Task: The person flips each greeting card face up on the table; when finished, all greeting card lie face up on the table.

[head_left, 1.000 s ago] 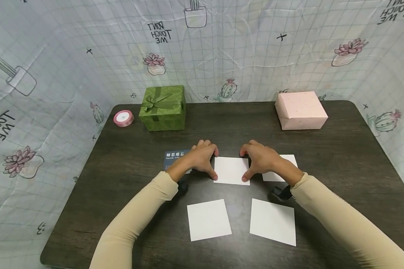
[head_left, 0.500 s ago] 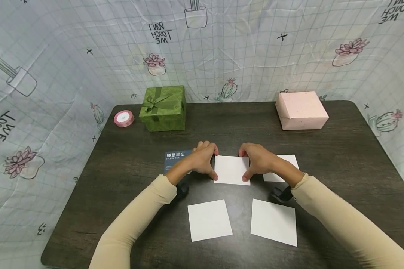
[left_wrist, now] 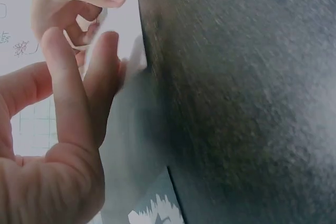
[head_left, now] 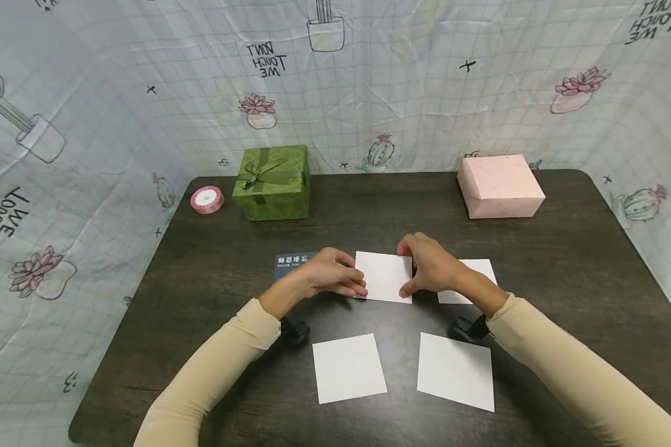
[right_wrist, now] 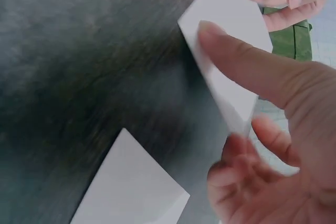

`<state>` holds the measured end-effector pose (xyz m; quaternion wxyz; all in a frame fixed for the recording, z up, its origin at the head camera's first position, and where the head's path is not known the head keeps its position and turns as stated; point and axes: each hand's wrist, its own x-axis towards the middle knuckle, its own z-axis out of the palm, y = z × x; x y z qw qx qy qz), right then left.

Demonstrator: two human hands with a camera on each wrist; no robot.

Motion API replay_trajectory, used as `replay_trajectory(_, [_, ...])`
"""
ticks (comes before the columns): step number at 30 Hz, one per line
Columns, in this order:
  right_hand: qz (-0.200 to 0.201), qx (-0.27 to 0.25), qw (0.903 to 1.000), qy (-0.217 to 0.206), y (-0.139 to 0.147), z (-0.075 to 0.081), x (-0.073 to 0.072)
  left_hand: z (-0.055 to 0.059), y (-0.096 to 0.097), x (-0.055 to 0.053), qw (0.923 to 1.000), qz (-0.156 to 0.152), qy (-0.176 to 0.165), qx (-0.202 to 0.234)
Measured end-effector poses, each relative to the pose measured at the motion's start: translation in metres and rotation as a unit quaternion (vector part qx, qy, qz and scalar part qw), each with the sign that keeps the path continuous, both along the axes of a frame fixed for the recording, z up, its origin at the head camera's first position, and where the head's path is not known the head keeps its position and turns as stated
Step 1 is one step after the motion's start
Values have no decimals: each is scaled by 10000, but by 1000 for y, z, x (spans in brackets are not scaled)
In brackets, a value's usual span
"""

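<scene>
In the head view a blank white card (head_left: 383, 277) is between my hands at the table's middle. My right hand (head_left: 435, 266) pinches its right side, thumb laid on the face near the lower corner, as the right wrist view also shows. At the card's left edge is my left hand (head_left: 330, 273), its fingers loosely extended and overlapping the edge. The left wrist view shows these fingers (left_wrist: 71, 93) apart from one another in front of the card (left_wrist: 128, 30). Beneath my left wrist lies a blue printed card (head_left: 291, 262), partly hidden. Another white card (head_left: 483, 268) is partly behind my right wrist.
Two more white cards, a left one (head_left: 349, 369) and a right one (head_left: 455, 372), lie nearer the front. At the back stand a green gift box (head_left: 274, 183), a pink box (head_left: 500, 186) and a pink ribbon roll (head_left: 206, 199). Patterned cloth (head_left: 414, 81) hangs behind the dark table (head_left: 201, 279).
My left hand has turned and loosened from its thumb-and-finger grip on the card's left side. The card has shifted slightly up in view, still in my right hand.
</scene>
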<state>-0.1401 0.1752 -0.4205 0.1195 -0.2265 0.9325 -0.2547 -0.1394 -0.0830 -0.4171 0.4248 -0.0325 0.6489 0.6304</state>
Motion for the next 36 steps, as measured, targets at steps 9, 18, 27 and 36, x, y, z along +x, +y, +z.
replay_trajectory(9, [-829,-1186,9582,-2467,19,19,2,-2,-1,-1,9990,431,121,7])
replay_trajectory(18, [-1021,-1927,8946,-3899,18,4,2,-4,-1,2,9983,552,155,-38])
replay_trajectory(27, [-787,-2411,9112,-3245,22,12,1,-1,-6,-4,9911,936,933,184])
replay_trajectory(36, [-732,-1845,9719,-1266,17,8,3,-1,-8,-1,9559,293,2814,-787])
